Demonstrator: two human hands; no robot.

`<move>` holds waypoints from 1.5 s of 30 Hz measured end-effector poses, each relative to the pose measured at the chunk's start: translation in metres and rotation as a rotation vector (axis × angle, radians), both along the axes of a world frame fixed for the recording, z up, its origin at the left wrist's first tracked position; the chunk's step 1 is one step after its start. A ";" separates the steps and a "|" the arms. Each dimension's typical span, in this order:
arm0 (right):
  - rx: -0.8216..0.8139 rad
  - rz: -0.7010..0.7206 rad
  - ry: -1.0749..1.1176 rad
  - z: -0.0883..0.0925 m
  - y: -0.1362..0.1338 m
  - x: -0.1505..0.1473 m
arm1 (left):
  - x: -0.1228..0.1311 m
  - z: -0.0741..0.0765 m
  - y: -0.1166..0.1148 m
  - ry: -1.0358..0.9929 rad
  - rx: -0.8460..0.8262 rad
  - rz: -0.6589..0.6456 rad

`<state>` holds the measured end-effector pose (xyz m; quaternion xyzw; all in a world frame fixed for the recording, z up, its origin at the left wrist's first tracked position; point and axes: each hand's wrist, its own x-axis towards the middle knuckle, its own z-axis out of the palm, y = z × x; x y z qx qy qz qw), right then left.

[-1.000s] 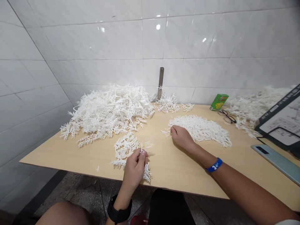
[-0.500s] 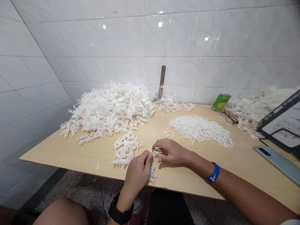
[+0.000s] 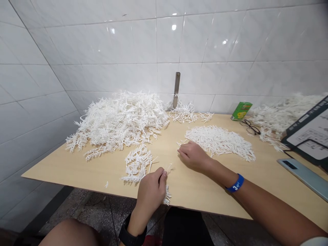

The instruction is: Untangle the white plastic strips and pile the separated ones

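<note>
in the left hand [image 3: 152,188], white sprigs [image 3: 167,197]

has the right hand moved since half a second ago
Yes, the right hand has moved forward and to the right, toward the green box.

The left hand [image 3: 151,188] hides the middle of the white sprig [image 3: 167,195] it grips, and the wisps above its thumb are a blur to me. The right hand [image 3: 194,156] has its fingertips tucked under; whether they pinch anything, I can't tell. At the frame's right edge the phone [image 3: 304,177] and the dark-bordered board [image 3: 314,138] are cut off, the board's print too small to read, and it covers part of the white heap [image 3: 273,114] behind.
</note>
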<state>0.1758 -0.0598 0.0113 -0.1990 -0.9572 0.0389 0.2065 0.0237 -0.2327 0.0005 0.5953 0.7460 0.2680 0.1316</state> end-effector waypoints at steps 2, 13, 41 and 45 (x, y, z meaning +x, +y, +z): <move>-0.005 -0.127 0.053 0.003 0.007 0.005 | 0.000 -0.001 -0.001 -0.025 0.023 0.028; -0.149 -0.153 0.202 -0.004 0.013 0.010 | 0.000 -0.001 0.001 -0.033 0.030 0.063; -0.001 -0.288 0.213 -0.013 0.028 0.008 | 0.002 0.000 -0.003 -0.093 0.099 0.024; -0.033 -0.212 0.275 -0.019 0.025 0.003 | 0.000 0.002 -0.004 -0.173 0.239 -0.051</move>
